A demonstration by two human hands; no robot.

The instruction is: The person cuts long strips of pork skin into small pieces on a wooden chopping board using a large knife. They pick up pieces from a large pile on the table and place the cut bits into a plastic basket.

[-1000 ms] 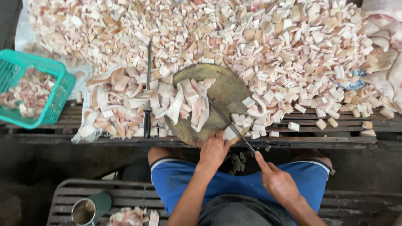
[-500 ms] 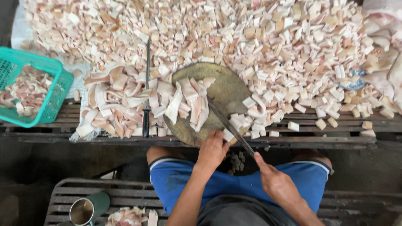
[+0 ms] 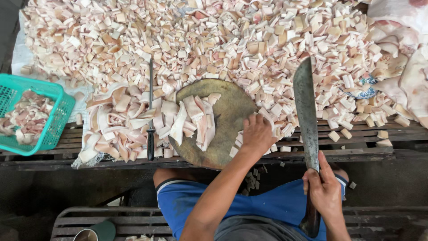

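My right hand grips the handle of a long cleaver, whose blade points away from me over the cut pieces. My left hand rests fingers down on the right edge of a round wooden chopping block, touching small pale cubes there. Long strips of pale pink pork skin lie across the block's left half. A big heap of cut skin cubes covers the table beyond.
A dark sharpening steel lies upright left of the block among uncut strips. A teal plastic basket with scraps sits at far left. Large skin slabs lie at right. A metal cup stands by my knee.
The cleaver has swung off the block to the right and now points away from me. My left hand has moved up onto the block's right edge.
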